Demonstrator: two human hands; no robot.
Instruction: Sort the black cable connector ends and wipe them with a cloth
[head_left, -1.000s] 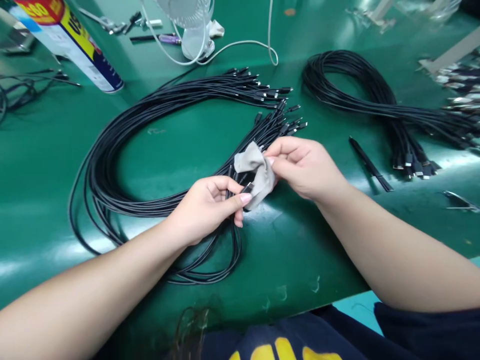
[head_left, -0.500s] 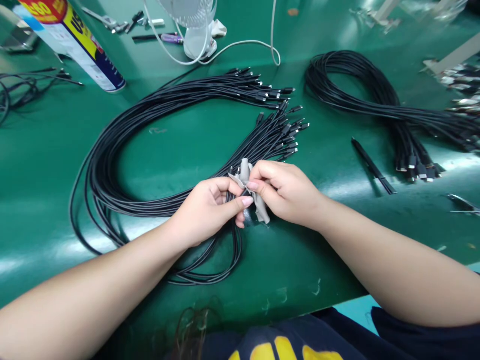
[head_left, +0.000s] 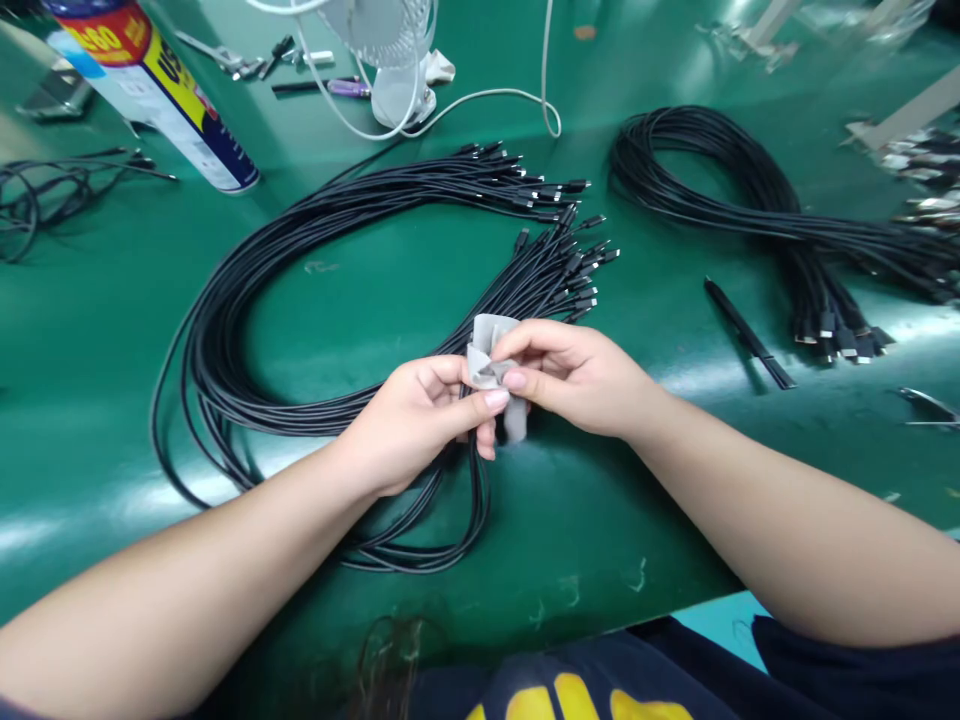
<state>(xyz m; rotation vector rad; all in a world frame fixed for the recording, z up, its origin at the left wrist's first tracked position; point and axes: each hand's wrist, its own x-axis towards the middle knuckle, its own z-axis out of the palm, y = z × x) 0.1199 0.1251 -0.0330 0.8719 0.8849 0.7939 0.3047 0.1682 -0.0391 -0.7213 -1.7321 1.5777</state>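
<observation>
My left hand (head_left: 412,420) pinches the ends of several black cables from the big looped bundle (head_left: 247,270) that lies on the green table (head_left: 112,400). My right hand (head_left: 574,375) presses a small grey cloth (head_left: 491,345) around those cable ends, right against the fingertips of my left hand. The plugs inside the cloth are hidden. More plug ends of the same bundle (head_left: 570,265) fan out just behind my hands.
A second coil of black cables (head_left: 712,180) lies at the right, with a black pen-like stick (head_left: 744,330) beside it. A spray can (head_left: 150,90) stands at the back left, a small white fan (head_left: 390,50) with its cord behind the bundle. Tweezers (head_left: 926,405) lie far right.
My right hand has come down and left with the cloth, from held open above the cables to wrapped tightly around the cable ends in my left hand.
</observation>
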